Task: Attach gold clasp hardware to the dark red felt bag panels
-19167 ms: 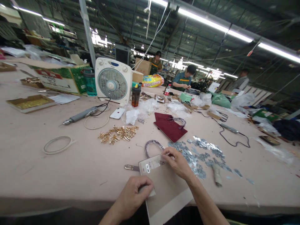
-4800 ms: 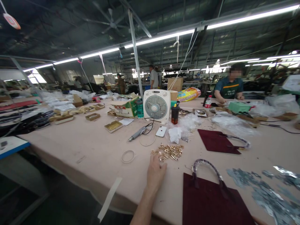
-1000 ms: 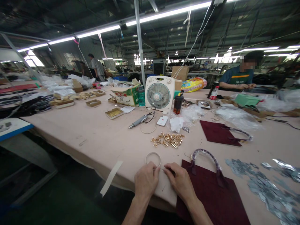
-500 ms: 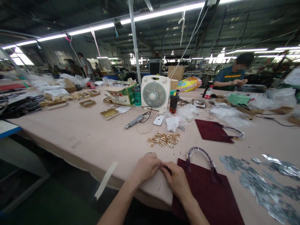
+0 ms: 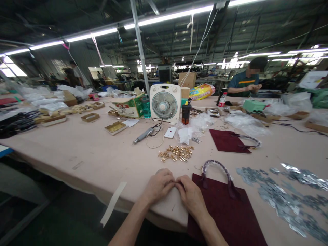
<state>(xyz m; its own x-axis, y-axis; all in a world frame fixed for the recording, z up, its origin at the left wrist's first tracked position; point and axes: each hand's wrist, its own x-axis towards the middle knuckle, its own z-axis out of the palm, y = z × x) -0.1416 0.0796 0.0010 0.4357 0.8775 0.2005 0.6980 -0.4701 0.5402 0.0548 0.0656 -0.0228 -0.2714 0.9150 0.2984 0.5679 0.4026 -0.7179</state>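
My left hand (image 5: 159,186) and my right hand (image 5: 191,196) meet fingertip to fingertip near the table's front edge, both with fingers curled shut. The left hand lies over a white tape roll (image 5: 160,169), of which only a sliver shows. Whatever the right hand pinches is too small to make out. Just right of the hands lies a flat maroon bag (image 5: 225,215) with a wrapped handle (image 5: 217,166). A pile of gold metal fittings (image 5: 175,153) sits a little beyond the hands.
Silver foil pieces (image 5: 279,194) are scattered at right. Further back are a second maroon bag (image 5: 227,140), a white fan (image 5: 165,102), a phone (image 5: 170,132), a corded hand tool (image 5: 142,136) and a cardboard box (image 5: 126,106). A tape strip (image 5: 112,203) hangs off the edge. A co-worker (image 5: 243,82) sits far right.
My left hand has slid over the tape roll, which lay in full view a second ago. Both hands have drawn tighter together. The view has shifted slightly.
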